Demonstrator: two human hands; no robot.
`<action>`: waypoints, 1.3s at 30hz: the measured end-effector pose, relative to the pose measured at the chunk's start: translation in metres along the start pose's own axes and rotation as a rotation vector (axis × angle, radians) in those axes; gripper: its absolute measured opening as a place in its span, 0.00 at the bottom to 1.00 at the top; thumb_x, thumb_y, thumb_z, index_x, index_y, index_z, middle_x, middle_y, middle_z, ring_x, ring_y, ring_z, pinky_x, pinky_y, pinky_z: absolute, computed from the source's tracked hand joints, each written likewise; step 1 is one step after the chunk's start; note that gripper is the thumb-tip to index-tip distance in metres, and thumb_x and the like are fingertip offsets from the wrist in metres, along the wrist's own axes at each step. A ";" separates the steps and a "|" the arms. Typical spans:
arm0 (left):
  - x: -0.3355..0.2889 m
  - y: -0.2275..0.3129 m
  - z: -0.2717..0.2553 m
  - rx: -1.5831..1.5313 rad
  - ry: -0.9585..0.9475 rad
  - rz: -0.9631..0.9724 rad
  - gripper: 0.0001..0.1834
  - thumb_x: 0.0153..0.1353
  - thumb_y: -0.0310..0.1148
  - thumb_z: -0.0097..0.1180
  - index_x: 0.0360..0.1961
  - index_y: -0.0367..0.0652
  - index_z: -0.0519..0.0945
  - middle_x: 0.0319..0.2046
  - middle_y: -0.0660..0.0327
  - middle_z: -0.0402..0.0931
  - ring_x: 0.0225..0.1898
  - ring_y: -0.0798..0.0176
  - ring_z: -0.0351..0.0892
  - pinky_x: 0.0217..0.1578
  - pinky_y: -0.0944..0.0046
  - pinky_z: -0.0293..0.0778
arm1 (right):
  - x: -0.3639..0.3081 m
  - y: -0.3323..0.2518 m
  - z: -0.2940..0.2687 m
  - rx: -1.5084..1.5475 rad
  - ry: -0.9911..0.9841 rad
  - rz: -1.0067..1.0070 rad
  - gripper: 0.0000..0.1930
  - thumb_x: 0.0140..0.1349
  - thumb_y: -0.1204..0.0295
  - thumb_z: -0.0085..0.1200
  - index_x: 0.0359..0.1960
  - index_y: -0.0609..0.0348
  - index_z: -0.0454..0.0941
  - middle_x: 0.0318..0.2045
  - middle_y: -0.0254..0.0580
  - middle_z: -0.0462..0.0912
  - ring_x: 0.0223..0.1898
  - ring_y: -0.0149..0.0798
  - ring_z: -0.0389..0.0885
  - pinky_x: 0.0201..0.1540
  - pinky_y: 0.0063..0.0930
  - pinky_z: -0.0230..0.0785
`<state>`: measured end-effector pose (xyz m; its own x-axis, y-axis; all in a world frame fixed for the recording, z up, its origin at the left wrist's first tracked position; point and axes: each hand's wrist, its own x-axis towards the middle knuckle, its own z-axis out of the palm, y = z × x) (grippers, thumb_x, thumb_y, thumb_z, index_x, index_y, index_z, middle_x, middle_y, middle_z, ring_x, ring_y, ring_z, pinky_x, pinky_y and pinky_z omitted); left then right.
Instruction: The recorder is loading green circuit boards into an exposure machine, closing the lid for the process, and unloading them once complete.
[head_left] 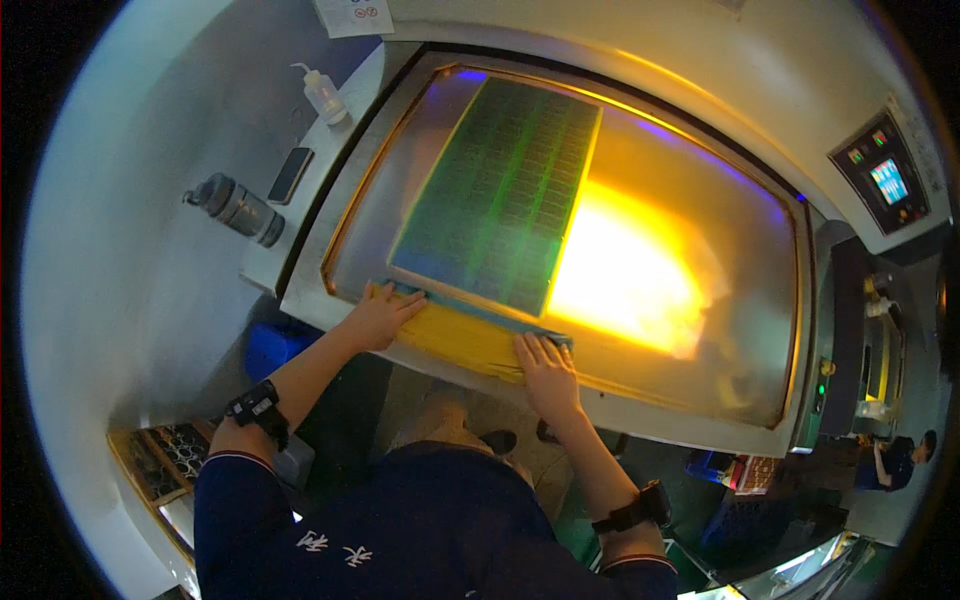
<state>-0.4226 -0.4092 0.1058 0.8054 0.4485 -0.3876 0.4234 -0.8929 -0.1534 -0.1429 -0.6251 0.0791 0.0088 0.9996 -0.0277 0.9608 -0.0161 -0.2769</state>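
Pressing down along the near edge of a large green patterned sheet [500, 190], both hands are lying flat on the glass bed [660, 370] of a big lit machine. The left hand [383, 313] is resting at the sheet's near left corner, the right hand [545, 372] at its near right corner; the fingers of both are spread wide and flat, gripping nothing. The sheet is lying on the left half of the bed, with a yellow strip [465, 340] just near it and a bright yellow glow to the right. This looks like aligning the sheet, so steady, even pressure seems called for. On the counter [270, 265] to the left, a grey bottle [238, 208], a phone [290, 175] and a squeeze bottle [322, 93] are lying. A control panel [885, 180] is glowing far right.
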 end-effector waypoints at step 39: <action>0.009 0.010 -0.029 -0.252 -0.465 0.203 0.38 0.56 0.40 0.56 0.70 0.53 0.60 0.70 0.54 0.58 0.67 0.35 0.59 0.61 0.24 0.53 | -0.013 0.018 -0.033 0.098 -0.260 -0.047 0.33 0.55 0.75 0.52 0.66 0.47 0.64 0.63 0.46 0.69 0.61 0.52 0.69 0.61 0.59 0.61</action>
<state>-0.3989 -0.4125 0.1271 0.6377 0.1527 -0.7550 0.4112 -0.8963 0.1660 -0.1168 -0.6375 0.1061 -0.1190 0.9596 -0.2550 0.9270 0.0154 -0.3747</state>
